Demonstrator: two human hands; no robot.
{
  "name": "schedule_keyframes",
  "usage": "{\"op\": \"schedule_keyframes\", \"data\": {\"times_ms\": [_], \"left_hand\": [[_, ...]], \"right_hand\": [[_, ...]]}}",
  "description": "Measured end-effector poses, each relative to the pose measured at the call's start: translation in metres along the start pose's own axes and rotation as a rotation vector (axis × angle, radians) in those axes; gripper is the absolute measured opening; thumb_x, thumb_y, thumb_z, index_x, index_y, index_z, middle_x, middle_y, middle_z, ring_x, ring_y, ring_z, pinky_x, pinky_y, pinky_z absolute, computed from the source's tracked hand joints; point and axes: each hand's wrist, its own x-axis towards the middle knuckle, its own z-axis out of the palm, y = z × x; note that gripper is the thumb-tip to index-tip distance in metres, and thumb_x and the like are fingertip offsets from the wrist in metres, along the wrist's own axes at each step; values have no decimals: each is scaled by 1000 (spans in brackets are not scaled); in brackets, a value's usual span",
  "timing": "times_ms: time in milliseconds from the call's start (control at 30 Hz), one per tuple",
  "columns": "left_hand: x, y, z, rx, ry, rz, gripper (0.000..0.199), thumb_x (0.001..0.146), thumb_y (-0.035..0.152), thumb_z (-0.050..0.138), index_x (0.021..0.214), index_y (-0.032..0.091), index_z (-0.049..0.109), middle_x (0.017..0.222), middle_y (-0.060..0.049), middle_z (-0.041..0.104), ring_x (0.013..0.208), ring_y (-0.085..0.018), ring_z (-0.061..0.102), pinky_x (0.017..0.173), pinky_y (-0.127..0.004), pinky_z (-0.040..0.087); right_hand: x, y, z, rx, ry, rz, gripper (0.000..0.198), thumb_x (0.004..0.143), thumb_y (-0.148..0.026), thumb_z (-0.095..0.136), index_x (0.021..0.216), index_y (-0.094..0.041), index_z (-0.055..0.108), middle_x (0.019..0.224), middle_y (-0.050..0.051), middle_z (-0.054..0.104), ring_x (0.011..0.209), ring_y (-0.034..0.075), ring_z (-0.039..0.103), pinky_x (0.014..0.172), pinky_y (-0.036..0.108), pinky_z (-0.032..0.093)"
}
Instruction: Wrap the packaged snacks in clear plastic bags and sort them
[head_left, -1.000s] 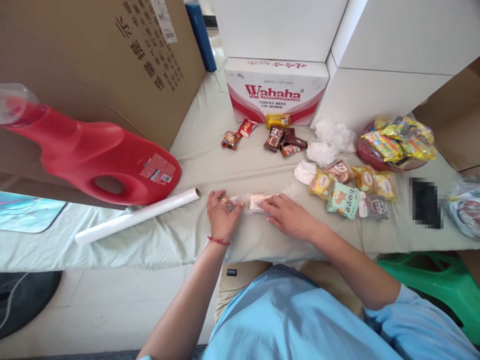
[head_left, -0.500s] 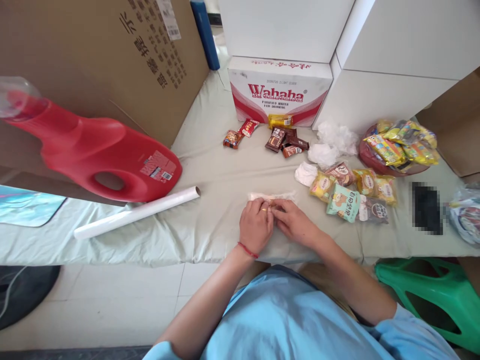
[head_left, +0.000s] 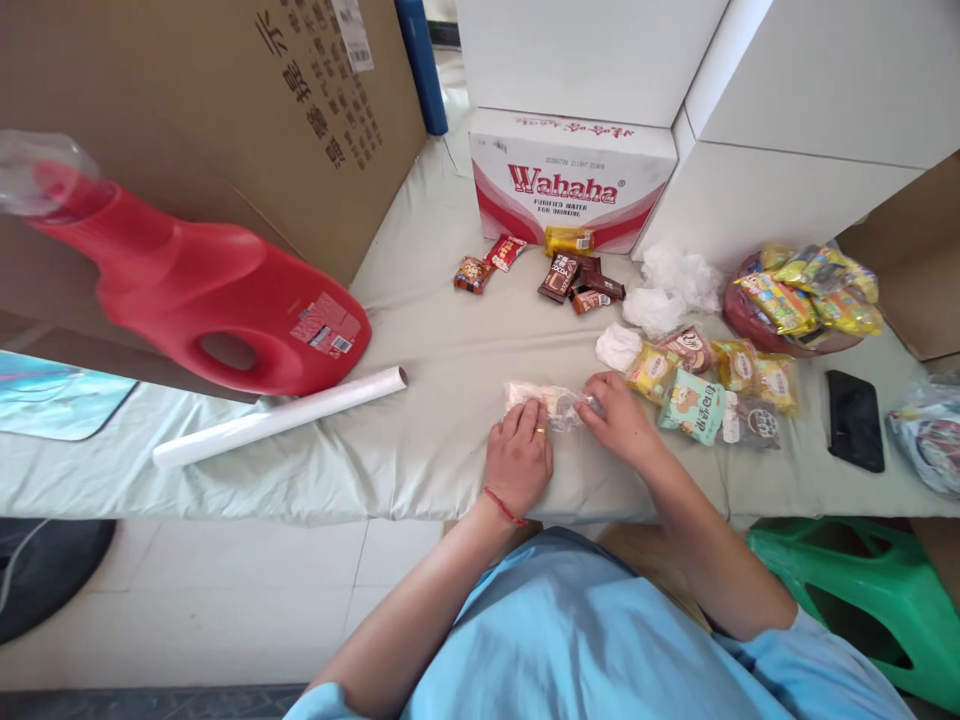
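A small clear plastic packet (head_left: 553, 400) with pale, pinkish contents lies on the cloth-covered table in front of me. My left hand (head_left: 519, 450) rests flat over its left part, fingers stretched out and pressing on it. At the packet's right end, my right hand (head_left: 616, 415) pinches the crinkled clear plastic between thumb and fingers. Just right of that hand is a group of snack packs: a yellow one (head_left: 650, 371), a mint-green one (head_left: 691, 405) with a bear picture, and others. A crumpled white wad (head_left: 618, 346) sits above the right hand.
A red jug (head_left: 247, 300) and white roll (head_left: 281, 417) lie left. Cocoa snacks (head_left: 561, 276) and red-wrapped ones (head_left: 506, 252) lie before a Wahaha box (head_left: 570, 185). A snack-filled bowl (head_left: 739, 315), black phone (head_left: 856, 420) and green stool (head_left: 862, 600) are right.
My hands, close together before, have moved apart. The left now lies flatter on the packet; the right has shifted right with the plastic end, exposing more of the packet. The view shifted slightly.
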Motion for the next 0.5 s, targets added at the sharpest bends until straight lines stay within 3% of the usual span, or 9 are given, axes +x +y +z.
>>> {"op": "schedule_keyframes", "data": {"times_ms": [100,167,267,367,500], "left_hand": [[-2,-1,1,19,-14,25,47,96,17,51,141,12,60,145,-17,63,127,-30,58,84,-42,47],[-2,-1,3,26,-20,44,45,97,14,48,140,11,60,145,-18,62,126,-30,60,80,-42,46],[1,-1,4,19,-17,75,37,97,10,47,127,10,69,138,-20,66,126,-31,60,81,-43,47],[-1,-1,-2,-24,-28,82,32,94,10,52,119,10,71,132,-22,68,131,-35,57,93,-48,48],[-25,-8,-16,-172,-84,89,34,92,14,57,123,12,69,129,-18,69,130,-35,57,113,-56,39]], "right_hand": [[7,-13,-15,115,-92,86,16,94,-34,60,90,-19,63,82,4,65,77,19,60,71,28,43],[20,-32,-17,101,-105,102,14,93,-33,61,89,-20,62,76,1,65,73,18,59,67,27,39],[43,-68,-6,-44,-139,53,8,94,-24,58,95,-19,64,89,5,70,82,20,62,70,29,40],[58,-96,13,-187,-227,27,17,99,-20,50,110,-19,63,107,10,70,88,22,65,73,32,43],[50,-108,30,-256,-187,-38,32,102,-44,56,120,-17,59,118,15,63,99,27,63,79,36,49]]}}
